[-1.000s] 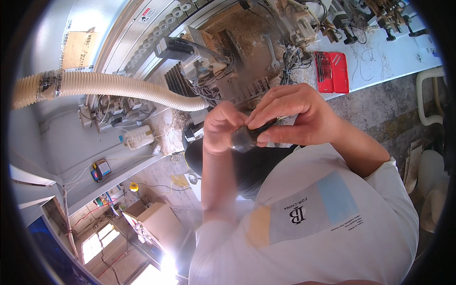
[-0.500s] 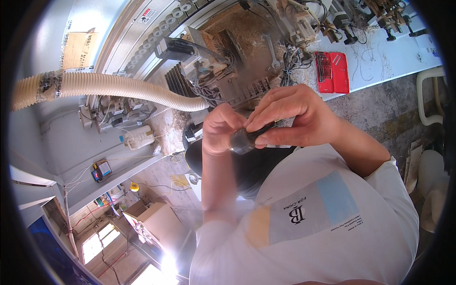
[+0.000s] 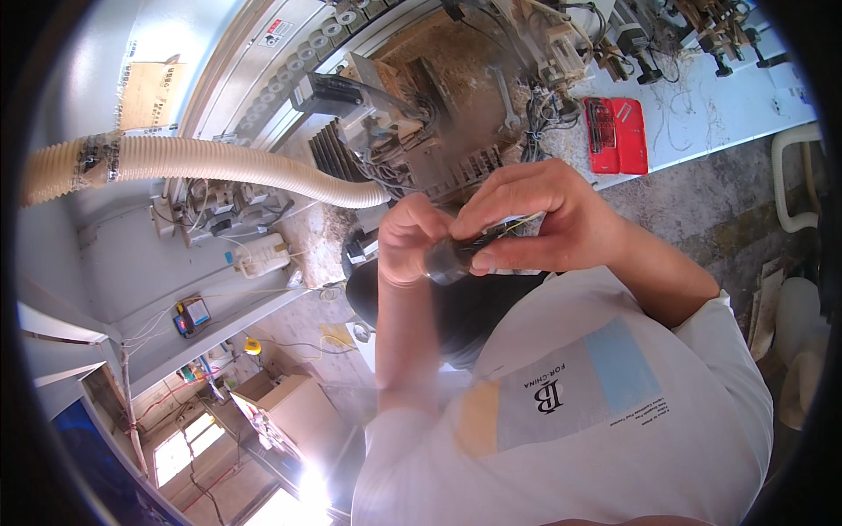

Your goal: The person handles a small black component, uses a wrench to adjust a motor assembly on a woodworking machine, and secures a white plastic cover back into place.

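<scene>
In front of my body, both hands meet at a short dark cylindrical part (image 3: 445,261) with thin black and yellow wires (image 3: 513,225) trailing from one end. My left hand (image 3: 406,235) is closed against the part's left side, its fingers curled and partly hidden. From the right, my right hand (image 3: 553,217) pinches the wired end between thumb and fingers, and the wires run through the gap towards the palm. The part's exact kind is too dark and blurred to make out.
Beyond my hands is a dusty machine bed (image 3: 465,96) with a wrench (image 3: 504,96) and bundled cables. A ribbed hose (image 3: 237,162) crosses from the left. An open red tool case (image 3: 616,136) lies on the white ledge at the right. A cardboard box (image 3: 289,412) stands lower left.
Both hands keep their hold on the dark part with barely any movement. More of the yellow wire shows between my right thumb and fingers. The background has shifted slightly.
</scene>
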A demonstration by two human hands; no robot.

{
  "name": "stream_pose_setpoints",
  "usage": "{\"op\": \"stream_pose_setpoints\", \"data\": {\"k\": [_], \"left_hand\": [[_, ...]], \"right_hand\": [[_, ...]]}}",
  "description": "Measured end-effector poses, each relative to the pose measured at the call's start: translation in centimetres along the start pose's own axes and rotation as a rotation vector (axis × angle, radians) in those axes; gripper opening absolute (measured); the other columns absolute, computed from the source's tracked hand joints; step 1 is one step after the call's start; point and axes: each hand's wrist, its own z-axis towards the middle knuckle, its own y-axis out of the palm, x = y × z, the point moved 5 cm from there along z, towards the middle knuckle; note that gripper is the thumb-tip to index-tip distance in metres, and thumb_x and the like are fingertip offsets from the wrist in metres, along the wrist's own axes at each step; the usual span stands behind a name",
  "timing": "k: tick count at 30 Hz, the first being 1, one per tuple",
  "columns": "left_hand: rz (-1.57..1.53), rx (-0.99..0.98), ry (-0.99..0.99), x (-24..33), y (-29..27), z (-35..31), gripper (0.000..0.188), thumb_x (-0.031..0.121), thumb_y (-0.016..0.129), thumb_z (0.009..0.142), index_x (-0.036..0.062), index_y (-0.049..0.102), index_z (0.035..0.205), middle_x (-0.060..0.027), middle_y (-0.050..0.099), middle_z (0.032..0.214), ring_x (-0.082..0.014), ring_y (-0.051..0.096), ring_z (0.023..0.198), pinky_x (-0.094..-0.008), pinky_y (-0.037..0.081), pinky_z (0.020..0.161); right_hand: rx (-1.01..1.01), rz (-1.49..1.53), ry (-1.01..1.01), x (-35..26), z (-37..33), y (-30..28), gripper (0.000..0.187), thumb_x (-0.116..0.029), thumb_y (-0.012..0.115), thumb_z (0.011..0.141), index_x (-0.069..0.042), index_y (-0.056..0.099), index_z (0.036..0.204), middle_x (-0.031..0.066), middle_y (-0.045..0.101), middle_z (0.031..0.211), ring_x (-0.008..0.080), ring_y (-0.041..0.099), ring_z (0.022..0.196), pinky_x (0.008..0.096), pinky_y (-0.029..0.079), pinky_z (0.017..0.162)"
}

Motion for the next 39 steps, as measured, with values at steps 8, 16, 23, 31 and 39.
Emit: {"op": "stream_pose_setpoints", "data": {"k": [8,16,23,31,39], "left_hand": [[0.032,-0.07,0.075,0.1,-0.4,0.2,0.018,-0.003,0.071,0.092,-0.0029,0.054,0.098,-0.0345,0.068,0.107,-0.0398,0.074,0.098,-0.0484,0.063,0.086],[-0.059,-0.016,-0.006,0.0,-0.3,0.4,0.02,-0.004,0.07,0.092,0.0021,0.052,0.1,-0.0313,0.068,0.108,-0.0413,0.072,0.103,-0.048,0.062,0.091],[-0.05,0.02,0.015,-0.6,-0.8,0.6,0.022,-0.003,0.071,0.092,0.0035,0.052,0.101,-0.0294,0.069,0.104,-0.041,0.073,0.102,-0.0462,0.063,0.087],[-0.067,0.031,-0.038,-1.0,0.1,1.1,0.027,0.002,0.077,0.088,0.0031,0.053,0.101,-0.0238,0.071,0.097,-0.0329,0.075,0.092,-0.0405,0.065,0.075],[-0.037,0.019,-0.028,-1.1,0.0,1.1,0.023,-0.001,0.074,0.09,0.0036,0.053,0.097,-0.0268,0.07,0.092,-0.0365,0.075,0.082,-0.0418,0.066,0.068]], "right_hand": [[-0.005,0.051,-0.048,0.8,0.0,0.2,0.034,-0.004,0.085,0.08,-0.002,0.074,0.112,0.0109,0.074,0.106,0.0217,0.071,0.097,0.033,0.055,0.085],[0.045,0.208,0.089,2.5,-0.3,0.8,0.045,-0.001,0.087,0.075,-0.003,0.072,0.117,0.0105,0.073,0.115,0.0221,0.067,0.109,0.035,0.051,0.095],[0.074,0.399,0.149,4.1,-0.7,0.9,0.04,0.0,0.085,0.079,-0.003,0.072,0.116,0.0101,0.07,0.119,0.0218,0.064,0.115,0.0358,0.048,0.1],[0.072,0.262,0.049,3.5,-0.9,-0.1,0.022,0.0,0.075,0.089,-0.001,0.073,0.111,0.0122,0.072,0.112,0.0217,0.067,0.101,0.035,0.052,0.089],[0.102,0.233,0.121,3.0,-1.0,-0.3,0.02,-0.004,0.078,0.087,-0.001,0.076,0.107,0.0127,0.075,0.104,0.0228,0.068,0.096,0.0338,0.051,0.086]]}}
